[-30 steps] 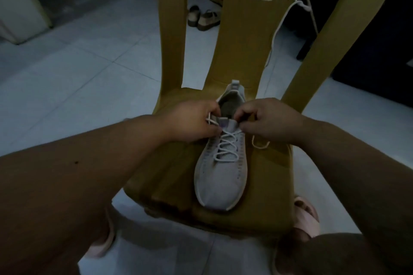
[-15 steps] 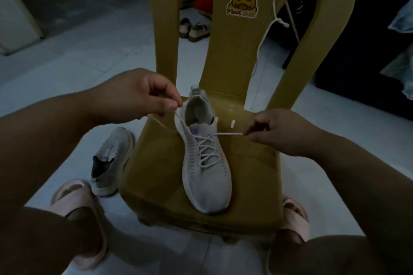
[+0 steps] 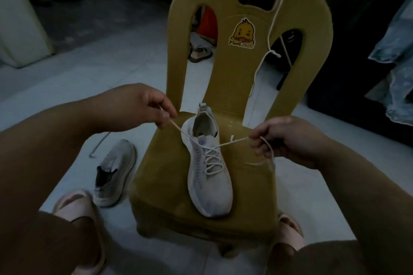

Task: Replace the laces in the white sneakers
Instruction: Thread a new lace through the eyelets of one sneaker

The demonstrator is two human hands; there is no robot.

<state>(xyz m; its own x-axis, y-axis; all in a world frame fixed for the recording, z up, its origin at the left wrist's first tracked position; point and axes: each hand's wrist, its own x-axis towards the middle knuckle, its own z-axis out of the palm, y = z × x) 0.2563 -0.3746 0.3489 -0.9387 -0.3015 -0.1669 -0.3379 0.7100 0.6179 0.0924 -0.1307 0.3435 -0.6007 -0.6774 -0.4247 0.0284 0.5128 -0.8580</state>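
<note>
The white sneaker (image 3: 209, 169) lies on the seat of the yellow chair (image 3: 163, 181), toe toward the person. Left of the sneaker, the left hand (image 3: 143, 107) has a closed grip on 1 end of the lace (image 3: 211, 156); right of it, the right hand (image 3: 283, 138) pinches the other end. The second sneaker (image 3: 115, 172) stands on the floor left of the chair.

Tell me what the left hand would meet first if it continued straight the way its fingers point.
Probably the sneaker on the chair: the left hand, pinching a lace end, points right and down toward the heel opening. Depth is unclear.
</note>
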